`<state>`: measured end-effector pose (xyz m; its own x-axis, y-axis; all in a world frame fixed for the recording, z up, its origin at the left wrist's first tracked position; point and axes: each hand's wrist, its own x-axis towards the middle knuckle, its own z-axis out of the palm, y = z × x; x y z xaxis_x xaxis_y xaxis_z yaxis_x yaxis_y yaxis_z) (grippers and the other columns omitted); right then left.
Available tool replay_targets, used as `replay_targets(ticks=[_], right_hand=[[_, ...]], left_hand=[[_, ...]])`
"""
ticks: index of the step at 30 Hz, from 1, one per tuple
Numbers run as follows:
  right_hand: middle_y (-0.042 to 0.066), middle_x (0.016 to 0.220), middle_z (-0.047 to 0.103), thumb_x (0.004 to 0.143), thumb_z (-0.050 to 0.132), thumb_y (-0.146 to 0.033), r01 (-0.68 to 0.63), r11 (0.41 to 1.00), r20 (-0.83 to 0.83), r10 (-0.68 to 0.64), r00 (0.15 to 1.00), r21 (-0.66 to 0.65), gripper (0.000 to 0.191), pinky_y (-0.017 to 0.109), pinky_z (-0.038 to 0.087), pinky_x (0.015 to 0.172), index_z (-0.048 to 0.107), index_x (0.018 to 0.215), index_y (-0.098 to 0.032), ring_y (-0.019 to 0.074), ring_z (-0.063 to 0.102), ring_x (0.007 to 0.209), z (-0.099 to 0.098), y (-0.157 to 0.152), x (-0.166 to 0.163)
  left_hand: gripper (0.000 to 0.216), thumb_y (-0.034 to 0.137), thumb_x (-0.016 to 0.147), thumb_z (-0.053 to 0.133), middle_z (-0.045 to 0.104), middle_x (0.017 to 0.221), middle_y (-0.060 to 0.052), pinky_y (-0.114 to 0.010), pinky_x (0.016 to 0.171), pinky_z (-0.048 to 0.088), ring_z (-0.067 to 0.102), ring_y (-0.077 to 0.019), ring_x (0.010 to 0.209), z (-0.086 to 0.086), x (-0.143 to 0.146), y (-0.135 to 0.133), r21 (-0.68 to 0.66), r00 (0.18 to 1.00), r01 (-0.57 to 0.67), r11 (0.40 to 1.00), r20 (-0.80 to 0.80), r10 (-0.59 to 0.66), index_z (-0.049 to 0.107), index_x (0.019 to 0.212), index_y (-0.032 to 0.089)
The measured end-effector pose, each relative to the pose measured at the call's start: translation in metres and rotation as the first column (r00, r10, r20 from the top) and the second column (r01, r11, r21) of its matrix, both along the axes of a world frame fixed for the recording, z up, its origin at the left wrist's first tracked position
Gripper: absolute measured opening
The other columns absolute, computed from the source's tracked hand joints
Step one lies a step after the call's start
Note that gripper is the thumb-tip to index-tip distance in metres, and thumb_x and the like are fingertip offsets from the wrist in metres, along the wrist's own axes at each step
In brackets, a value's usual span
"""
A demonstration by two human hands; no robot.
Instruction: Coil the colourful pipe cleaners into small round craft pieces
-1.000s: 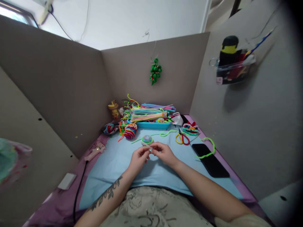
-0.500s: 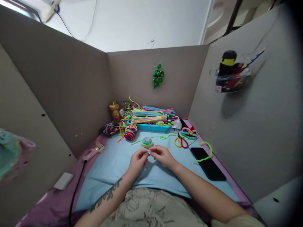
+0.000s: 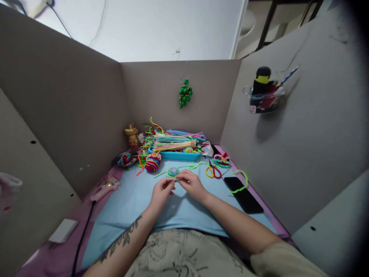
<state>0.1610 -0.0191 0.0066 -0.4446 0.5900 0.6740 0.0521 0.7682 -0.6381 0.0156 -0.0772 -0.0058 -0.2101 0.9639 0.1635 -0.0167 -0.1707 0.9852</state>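
Note:
My left hand [image 3: 162,191] and my right hand [image 3: 191,184] meet over the light blue mat [image 3: 135,200], fingers pinched together on a small piece I cannot make out. Just beyond the fingertips lies a round coiled pipe-cleaner disc [image 3: 173,171] in teal and pink, with a green pipe cleaner [image 3: 197,165] trailing from it to the right. Both forearms reach in from the bottom edge.
A blue tray [image 3: 176,155] heaped with pipe cleaners stands at the back. Yellow-and-red scissors [image 3: 212,171], a black phone [image 3: 243,194] and a looped green pipe cleaner [image 3: 241,181] lie right. A striped woven ball [image 3: 152,162], dark bowl [image 3: 124,159] and glue gun [image 3: 105,187] sit left. Cardboard walls enclose the desk.
The view has swung slightly, shifting everything left. Both hands stay pinched together and have moved a little toward the coiled disc.

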Motion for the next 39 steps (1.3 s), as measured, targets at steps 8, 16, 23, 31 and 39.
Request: replay_targets(ticks=[8, 16, 23, 31, 39], right_hand=[[0.005, 0.089, 0.061, 0.081, 0.051, -0.013, 0.113, 0.989, 0.005, -0.114, 0.993, 0.096, 0.021, 0.031, 0.046, 0.08, 0.065, 0.093, -0.022, 0.0175, 0.056, 0.09, -0.002, 0.0, -0.023], [0.007, 0.094, 0.062, 0.085, 0.045, -0.014, 0.139, 0.937, 0.121, -0.186, 0.975, 0.321, 0.026, 0.032, 0.047, 0.078, 0.063, 0.101, -0.024, 0.018, 0.057, 0.087, -0.026, 0.002, -0.013], [0.007, 0.093, 0.063, 0.084, 0.047, -0.016, 0.229, 0.904, 0.051, -0.264, 0.963, 0.36, 0.025, 0.034, 0.047, 0.077, 0.064, 0.101, -0.024, 0.019, 0.056, 0.086, -0.029, -0.005, -0.019], [0.006, 0.09, 0.059, 0.082, 0.049, -0.015, 0.177, 0.964, -0.053, -0.17, 0.984, 0.196, 0.02, 0.032, 0.049, 0.072, 0.067, 0.083, -0.024, 0.0165, 0.056, 0.079, -0.023, -0.013, -0.025], [0.006, 0.091, 0.059, 0.081, 0.05, -0.013, 0.058, 0.992, -0.094, -0.048, 0.994, 0.11, 0.021, 0.034, 0.048, 0.08, 0.064, 0.092, -0.024, 0.0179, 0.056, 0.088, -0.021, -0.014, -0.023]], left_hand=[[0.029, 0.034, 0.061, 0.071, 0.06, 0.068, -0.001, -0.02, 0.05, 0.044, 0.056, -0.0118, 0.061, 0.002, -0.011, 0.009, -0.015, 0.97, -0.088, 0.996, 0.228, 0.089, 0.062, 0.078, 0.013], [0.029, 0.03, 0.054, 0.077, 0.06, 0.061, -0.001, -0.021, 0.051, 0.042, 0.054, -0.0105, 0.055, -0.011, 0.002, 0.005, -0.068, 0.906, 0.007, 0.998, 0.423, 0.023, 0.064, 0.072, 0.011], [0.029, 0.033, 0.056, 0.075, 0.061, 0.061, -0.002, -0.022, 0.054, 0.041, 0.054, -0.0115, 0.057, -0.007, 0.007, 0.001, -0.047, 0.905, -0.007, 0.999, 0.425, 0.026, 0.065, 0.071, 0.011], [0.03, 0.04, 0.066, 0.068, 0.055, 0.053, 0.0, -0.022, 0.053, 0.037, 0.047, -0.0099, 0.052, -0.021, 0.002, 0.001, 0.018, 0.969, -0.115, 0.993, 0.224, 0.108, 0.062, 0.061, 0.011], [0.029, 0.042, 0.069, 0.065, 0.056, 0.058, 0.0, -0.022, 0.052, 0.04, 0.049, -0.0117, 0.053, -0.013, 0.0, -0.004, 0.072, 0.986, -0.16, 0.984, 0.058, 0.156, 0.064, 0.071, 0.013]])
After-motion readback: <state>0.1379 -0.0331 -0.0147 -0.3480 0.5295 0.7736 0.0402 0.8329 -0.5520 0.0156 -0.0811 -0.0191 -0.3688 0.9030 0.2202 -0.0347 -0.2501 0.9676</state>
